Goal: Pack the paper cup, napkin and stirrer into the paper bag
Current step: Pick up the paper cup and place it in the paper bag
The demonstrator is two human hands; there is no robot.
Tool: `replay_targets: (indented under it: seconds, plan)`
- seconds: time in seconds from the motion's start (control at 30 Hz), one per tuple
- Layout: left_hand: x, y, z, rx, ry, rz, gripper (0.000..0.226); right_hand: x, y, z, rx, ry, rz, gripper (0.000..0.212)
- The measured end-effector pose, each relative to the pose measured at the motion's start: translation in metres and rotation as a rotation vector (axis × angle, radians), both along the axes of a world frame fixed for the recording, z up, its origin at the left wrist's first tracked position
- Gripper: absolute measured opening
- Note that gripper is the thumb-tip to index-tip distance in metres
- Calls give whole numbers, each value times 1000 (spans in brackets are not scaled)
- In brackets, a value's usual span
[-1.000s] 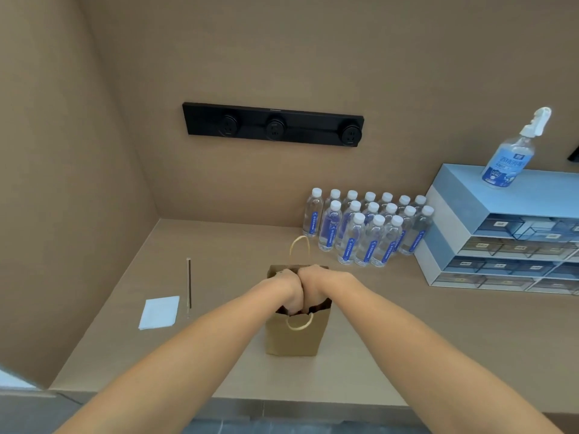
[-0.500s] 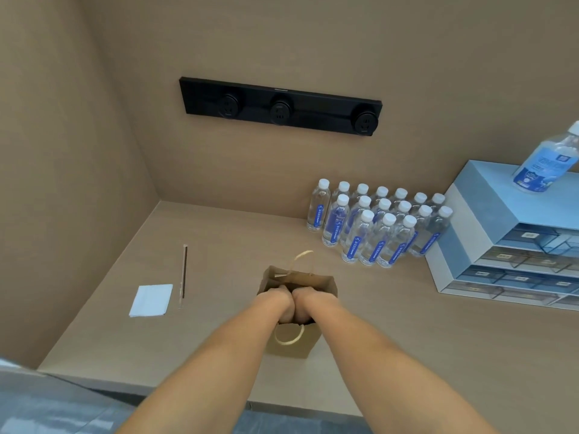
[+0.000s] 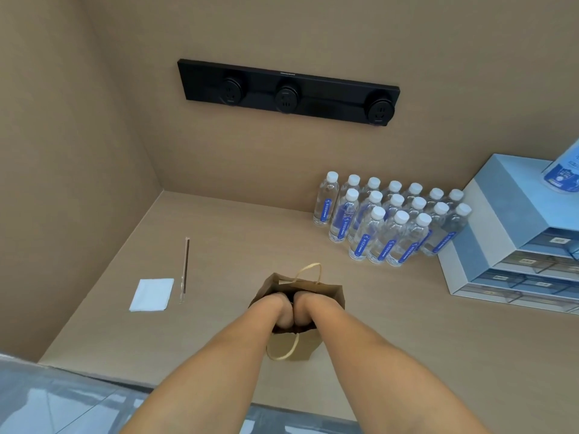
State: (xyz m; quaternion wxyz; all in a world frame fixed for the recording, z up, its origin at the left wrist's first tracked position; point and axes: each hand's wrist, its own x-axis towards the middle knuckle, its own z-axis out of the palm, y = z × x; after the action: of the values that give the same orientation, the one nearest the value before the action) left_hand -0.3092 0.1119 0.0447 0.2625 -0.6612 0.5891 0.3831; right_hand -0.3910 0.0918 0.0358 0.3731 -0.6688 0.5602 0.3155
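Observation:
A brown paper bag (image 3: 308, 346) with twine handles stands open on the wooden counter, near its front edge. My left hand (image 3: 276, 308) and my right hand (image 3: 308, 308) are both sunk into the bag's mouth, side by side and touching. Their fingers are hidden inside, so whatever they hold cannot be seen. No paper cup is in view. A white folded napkin (image 3: 152, 294) lies flat on the counter left of the bag. The thin wrapped stirrer (image 3: 185, 270) lies just right of the napkin, pointing toward the back wall.
Several water bottles (image 3: 388, 220) stand grouped at the back right. A blue drawer unit (image 3: 517, 245) sits at the far right with a spray bottle (image 3: 564, 173) on top. A black socket strip (image 3: 288, 92) is on the back wall. A side wall closes the left.
Both hands have gone deeper into the bag. The view has tilted and shifted, so the bag now sits lower in the frame.

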Motion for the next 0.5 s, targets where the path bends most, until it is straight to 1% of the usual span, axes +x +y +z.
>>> replay_targets:
  seconds: [0.07,0.13,0.2,0.3,0.4,0.43,0.5]
  plan:
    - [2,-1,1,29,22,9,36,1,-2,-2,56,7,-8,11]
    - [4,-4,-2,61,52,9,36,0,-6,-7,66,13,-18,8]
    - [4,-6,-5,101,31,-6,35,1,-8,-12,111,34,4,8]
    - [4,-6,-4,102,9,-29,32,1,-12,-19,147,55,27,17]
    - [6,-11,-5,88,27,-39,36,2,-15,-18,123,48,34,35]
    - [6,-12,-2,82,38,-36,34,2,-17,-19,119,49,37,37]
    - [6,-12,2,61,42,-42,22,3,-19,-20,111,55,35,37]
